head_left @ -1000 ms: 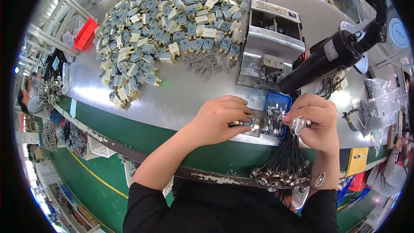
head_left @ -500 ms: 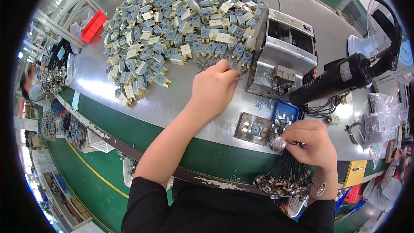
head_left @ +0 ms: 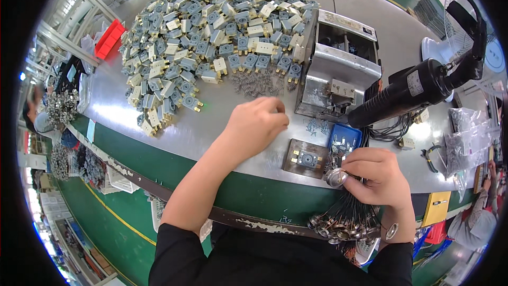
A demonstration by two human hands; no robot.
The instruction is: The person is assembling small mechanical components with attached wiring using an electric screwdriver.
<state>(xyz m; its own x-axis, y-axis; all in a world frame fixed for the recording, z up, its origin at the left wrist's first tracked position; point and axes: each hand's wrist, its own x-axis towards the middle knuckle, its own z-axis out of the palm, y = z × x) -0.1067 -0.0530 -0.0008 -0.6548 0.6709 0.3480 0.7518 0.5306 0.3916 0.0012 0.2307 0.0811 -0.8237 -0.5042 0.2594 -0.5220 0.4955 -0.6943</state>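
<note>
My left hand (head_left: 258, 126) hovers over the metal table, fingers pinched together; whatever they hold is too small or hidden to make out. Beyond it lies a heap of small coil springs (head_left: 256, 83). In my right hand (head_left: 378, 176) is a round silver metal cap (head_left: 336, 178), gripped between thumb and fingers. Just left of that cap, a grey plug-like housing with brass terminals (head_left: 307, 159) sits in a square metal fixture (head_left: 292, 168). A bundle of black wires with round metal ends (head_left: 344, 228) hangs at the table edge below my right hand.
A large pile of grey and cream housings (head_left: 211, 32) covers the far left. A metal feeder box (head_left: 338, 69) and a black electric screwdriver (head_left: 397, 98) stand at right. Nearby are a blue tray of metal parts (head_left: 346, 136), loose screws (head_left: 316, 126) and pliers (head_left: 431, 158).
My left hand has drawn back from the springs toward the fixture, still pinched. My right hand keeps the metal cap beside the fixture. The whole view has shifted slightly.
</note>
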